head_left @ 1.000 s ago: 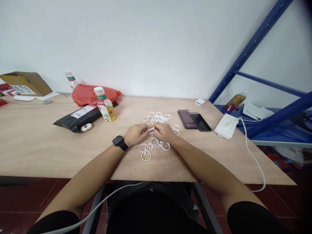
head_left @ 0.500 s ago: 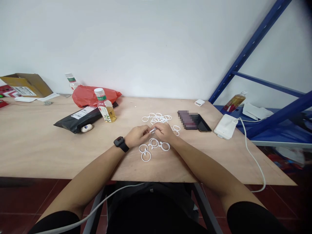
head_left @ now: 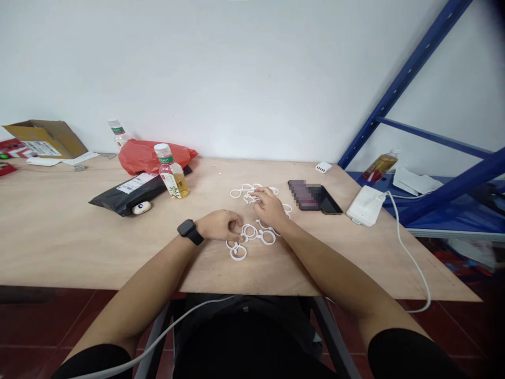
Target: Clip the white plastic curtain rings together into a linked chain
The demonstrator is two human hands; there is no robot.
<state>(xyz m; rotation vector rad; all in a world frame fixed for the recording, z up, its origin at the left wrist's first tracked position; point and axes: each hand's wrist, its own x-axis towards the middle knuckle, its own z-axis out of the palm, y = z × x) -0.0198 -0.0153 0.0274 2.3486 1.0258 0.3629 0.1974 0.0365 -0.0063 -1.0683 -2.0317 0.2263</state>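
A loose pile of white plastic rings (head_left: 248, 191) lies at the middle of the wooden table (head_left: 79, 237). Nearer me, a few linked rings (head_left: 249, 238) sit in a short chain. My left hand (head_left: 219, 225), with a black watch on the wrist, rests curled on the table, its fingertips at the near chain of rings. My right hand (head_left: 269, 207) reaches forward, fingers pinched on a ring at the pile's near edge.
A tea bottle (head_left: 172, 171), a black parcel (head_left: 130, 190), a red bag (head_left: 147, 153) and a small white object (head_left: 140, 208) lie to the left. Two phones (head_left: 315, 196) and a white power bank (head_left: 365, 205) with cable lie right. A cardboard box (head_left: 43, 139) sits far left, blue shelving (head_left: 434, 173) right.
My hands were together, working a ring between them. They have parted: the left dropped to the near chain, the right moved forward to the pile.
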